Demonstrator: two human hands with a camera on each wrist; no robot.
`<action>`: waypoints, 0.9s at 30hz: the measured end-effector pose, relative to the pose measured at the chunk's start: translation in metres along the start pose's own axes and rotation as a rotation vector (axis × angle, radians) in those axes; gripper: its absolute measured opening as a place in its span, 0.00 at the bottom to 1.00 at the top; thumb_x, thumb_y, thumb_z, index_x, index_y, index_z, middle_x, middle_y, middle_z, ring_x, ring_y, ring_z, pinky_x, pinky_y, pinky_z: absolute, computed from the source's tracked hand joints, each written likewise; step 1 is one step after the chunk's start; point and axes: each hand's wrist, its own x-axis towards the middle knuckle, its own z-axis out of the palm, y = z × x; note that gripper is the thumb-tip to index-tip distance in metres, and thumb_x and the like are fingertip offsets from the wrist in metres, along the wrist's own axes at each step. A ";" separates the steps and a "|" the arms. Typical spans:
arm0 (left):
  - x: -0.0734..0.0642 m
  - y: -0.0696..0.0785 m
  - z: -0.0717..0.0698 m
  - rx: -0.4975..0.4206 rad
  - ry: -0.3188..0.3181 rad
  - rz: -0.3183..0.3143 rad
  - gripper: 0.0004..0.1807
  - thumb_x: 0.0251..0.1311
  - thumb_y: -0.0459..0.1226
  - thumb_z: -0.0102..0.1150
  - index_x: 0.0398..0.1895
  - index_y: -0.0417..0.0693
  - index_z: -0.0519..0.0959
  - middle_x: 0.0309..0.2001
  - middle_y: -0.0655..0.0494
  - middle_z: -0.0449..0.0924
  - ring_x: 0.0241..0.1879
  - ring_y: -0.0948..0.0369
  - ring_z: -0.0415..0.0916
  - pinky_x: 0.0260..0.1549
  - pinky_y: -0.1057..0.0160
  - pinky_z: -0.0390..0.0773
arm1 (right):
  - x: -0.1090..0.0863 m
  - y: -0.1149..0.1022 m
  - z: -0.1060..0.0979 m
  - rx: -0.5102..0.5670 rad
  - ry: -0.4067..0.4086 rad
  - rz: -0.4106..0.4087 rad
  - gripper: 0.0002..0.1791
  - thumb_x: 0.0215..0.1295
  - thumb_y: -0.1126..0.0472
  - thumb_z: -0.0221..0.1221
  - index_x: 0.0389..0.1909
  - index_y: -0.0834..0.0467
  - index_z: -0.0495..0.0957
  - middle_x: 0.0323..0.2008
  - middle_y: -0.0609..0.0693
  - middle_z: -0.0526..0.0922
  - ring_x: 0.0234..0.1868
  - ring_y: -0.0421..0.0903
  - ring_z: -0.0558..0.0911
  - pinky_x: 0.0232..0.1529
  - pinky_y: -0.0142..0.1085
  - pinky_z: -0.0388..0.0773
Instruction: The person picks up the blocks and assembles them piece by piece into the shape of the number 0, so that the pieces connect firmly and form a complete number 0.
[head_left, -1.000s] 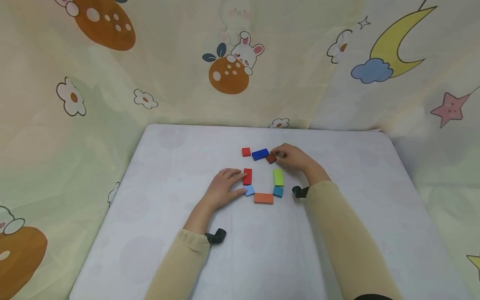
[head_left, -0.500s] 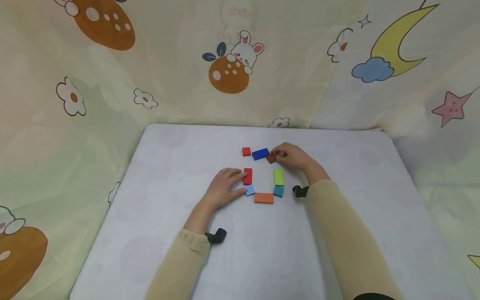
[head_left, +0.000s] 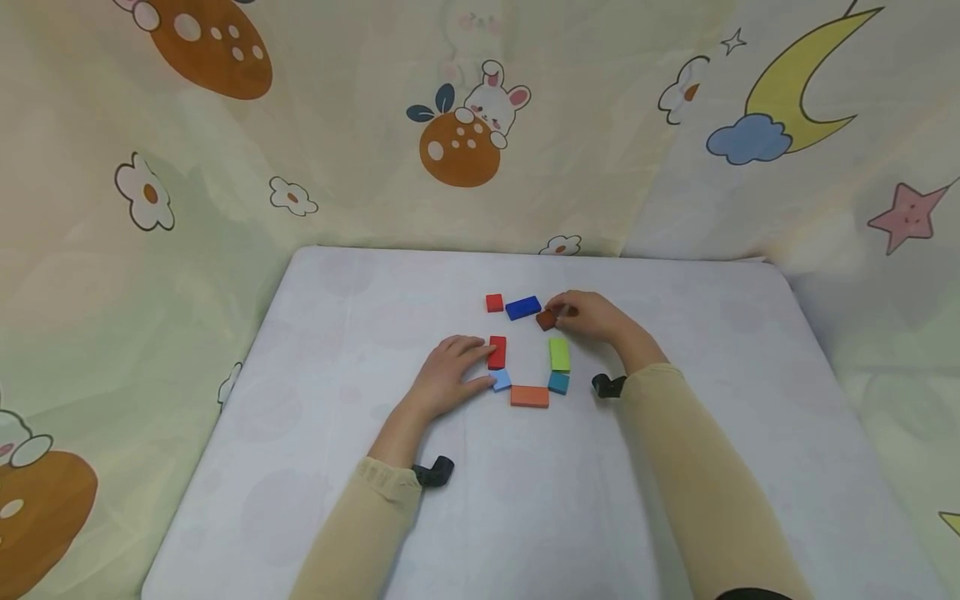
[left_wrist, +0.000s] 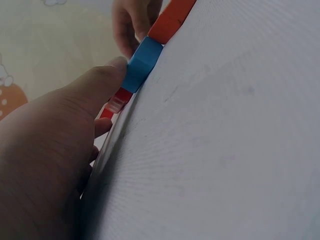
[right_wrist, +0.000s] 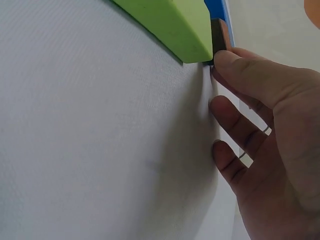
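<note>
My right hand (head_left: 596,318) pinches a small brown block (head_left: 546,320) between thumb and fingers, beside the right end of a dark blue block (head_left: 522,307). In the right wrist view the thumb lies on the brown block (right_wrist: 220,37), just past the green block (right_wrist: 185,30). My left hand (head_left: 444,379) rests on the table with fingers extended. Its index fingertip is at the long red block (head_left: 497,352) and its thumb touches the light blue block (head_left: 501,381). The left wrist view shows that thumb against the blue block's side (left_wrist: 142,65).
An orange block (head_left: 529,397) lies nearest the person, with a teal block (head_left: 558,383) and a lime green block (head_left: 559,355) up the right side. A small red block (head_left: 494,302) sits at the back left. White cloth covers the table (head_left: 360,317); a printed curtain hangs behind.
My right hand has shifted slightly right and toward the person with the brown block, which now sits a little farther off the dark blue block's end. The left hand stays put.
</note>
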 end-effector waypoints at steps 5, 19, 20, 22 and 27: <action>0.000 0.001 0.000 -0.007 0.002 0.000 0.35 0.53 0.67 0.46 0.65 0.73 0.61 0.64 0.65 0.62 0.66 0.60 0.53 0.65 0.52 0.58 | -0.006 0.002 -0.001 -0.010 -0.013 -0.026 0.19 0.62 0.58 0.56 0.55 0.45 0.72 0.53 0.46 0.75 0.53 0.48 0.71 0.56 0.46 0.71; 0.000 -0.001 0.000 -0.007 0.003 0.005 0.35 0.53 0.67 0.46 0.65 0.73 0.61 0.65 0.65 0.62 0.67 0.59 0.54 0.65 0.51 0.59 | -0.015 0.009 0.002 0.012 -0.025 -0.044 0.18 0.62 0.56 0.57 0.53 0.40 0.73 0.52 0.43 0.75 0.52 0.47 0.71 0.56 0.45 0.72; 0.000 -0.001 0.000 -0.009 0.002 0.006 0.35 0.53 0.67 0.46 0.65 0.73 0.61 0.65 0.65 0.62 0.67 0.59 0.53 0.65 0.51 0.59 | -0.014 0.010 0.003 0.015 -0.023 -0.047 0.17 0.62 0.56 0.57 0.52 0.40 0.73 0.52 0.42 0.75 0.52 0.47 0.71 0.55 0.45 0.72; 0.001 -0.001 0.000 -0.011 0.000 0.005 0.35 0.53 0.66 0.47 0.65 0.73 0.60 0.65 0.65 0.62 0.67 0.59 0.53 0.64 0.51 0.59 | -0.014 0.010 0.004 0.016 -0.015 -0.047 0.17 0.62 0.55 0.58 0.51 0.39 0.74 0.51 0.41 0.75 0.52 0.46 0.71 0.55 0.44 0.72; 0.001 0.000 0.000 -0.010 -0.003 0.005 0.35 0.53 0.66 0.47 0.65 0.73 0.60 0.65 0.65 0.62 0.67 0.59 0.53 0.64 0.51 0.59 | -0.014 0.012 0.006 0.019 -0.007 -0.062 0.17 0.61 0.56 0.58 0.51 0.39 0.74 0.51 0.41 0.75 0.52 0.45 0.71 0.55 0.44 0.73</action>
